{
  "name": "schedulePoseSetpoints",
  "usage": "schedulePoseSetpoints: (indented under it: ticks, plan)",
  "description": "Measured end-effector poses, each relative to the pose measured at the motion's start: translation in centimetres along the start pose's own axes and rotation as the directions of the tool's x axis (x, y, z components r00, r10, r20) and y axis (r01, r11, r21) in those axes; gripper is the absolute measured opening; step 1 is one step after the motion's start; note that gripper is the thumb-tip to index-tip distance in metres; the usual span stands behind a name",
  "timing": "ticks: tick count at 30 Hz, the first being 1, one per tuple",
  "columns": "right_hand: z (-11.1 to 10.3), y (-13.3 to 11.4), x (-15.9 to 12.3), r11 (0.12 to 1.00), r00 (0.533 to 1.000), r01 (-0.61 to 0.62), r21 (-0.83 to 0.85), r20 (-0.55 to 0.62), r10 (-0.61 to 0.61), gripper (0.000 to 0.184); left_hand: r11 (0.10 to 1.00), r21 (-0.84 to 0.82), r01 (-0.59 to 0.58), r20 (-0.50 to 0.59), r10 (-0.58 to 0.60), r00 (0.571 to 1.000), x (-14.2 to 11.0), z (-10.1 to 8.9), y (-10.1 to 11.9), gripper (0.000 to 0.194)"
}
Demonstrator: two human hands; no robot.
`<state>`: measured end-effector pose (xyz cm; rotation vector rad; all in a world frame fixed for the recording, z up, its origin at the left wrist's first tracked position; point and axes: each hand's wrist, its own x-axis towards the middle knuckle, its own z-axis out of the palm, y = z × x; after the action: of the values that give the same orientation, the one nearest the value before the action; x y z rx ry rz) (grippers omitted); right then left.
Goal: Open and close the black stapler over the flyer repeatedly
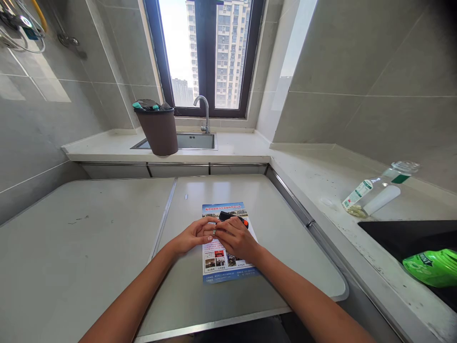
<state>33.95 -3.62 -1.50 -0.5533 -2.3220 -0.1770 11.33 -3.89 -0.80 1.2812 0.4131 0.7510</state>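
Observation:
My left hand [200, 232] and my right hand [233, 237] meet over a printed flyer [230, 276] with blue borders, photos and red text. Between their fingertips shows a small pale greenish piece [214, 232], too small to name. The right fingers are bent and pressed together at it, while the left fingers curl toward it from the other side. Just behind the right knuckles is a black object with an orange-red end [224, 216], partly covered by that hand. Whether it is gripped or lying on the flyer, I cannot tell.
The flyer lies on a pale tabletop [89, 247] with a metal seam. Beyond it, a brown bin [159, 131] stands by the sink [196, 141] and faucet [206, 112]. On the right counter are a tilted clear bottle [380, 190] and a green can [430, 267].

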Motion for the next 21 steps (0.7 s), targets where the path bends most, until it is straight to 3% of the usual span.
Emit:
schedulePoseSetpoints:
  ticks: [7,11,15,21]
  plan:
    - [-0.3,0.2,-0.1,0.998,0.997,0.011,0.058,-0.08,-0.006,0.019,1.0,0.012,-0.002,-0.047,0.002,0.999,0.0,0.4,0.3,0.047]
    - [-1.4,1.9,-0.2,0.987,0.964,-0.127,0.101,-0.221,0.147,0.017,0.989,0.099,-0.111,-0.18,0.128,0.975,-0.1,-0.2,0.5,0.041]
    - [-2.6,6.6,-1.0,0.878,0.818,-0.458,0.139,-0.32,0.478,0.013,0.971,0.091,-0.221,-0.353,0.239,0.905,-0.4,-1.6,0.6,0.047]
    - [-2.0,15.9,-4.2,0.63,0.62,-0.776,0.017,-0.165,0.767,0.018,0.955,0.025,-0.295,-0.634,0.243,0.734,-0.7,-3.8,0.7,0.038]
